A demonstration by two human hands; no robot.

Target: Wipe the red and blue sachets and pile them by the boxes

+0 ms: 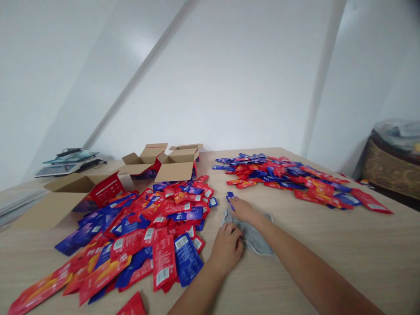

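My right hand [243,211] reaches over a grey cloth [257,238] on the table, its fingers closed on a small blue packet [230,195] that pokes out past the fingertips. Nearer to me, my left hand [228,245] lies at the cloth's left edge with its fingers curled onto the fabric; its fingertips are partly hidden. Left of my hands spreads a large heap of red and blue packets [164,254], many showing white barcode labels. A second pile of red and blue packets [278,170] lies farther back to the right.
Open cardboard boxes stand behind the left heap: one at the left [54,210], one at the back [138,168] and another beside it [177,168]. A stack of folders [70,162] lies at the far left. Beyond the wooden table [328,249] is a patterned chair [392,166].
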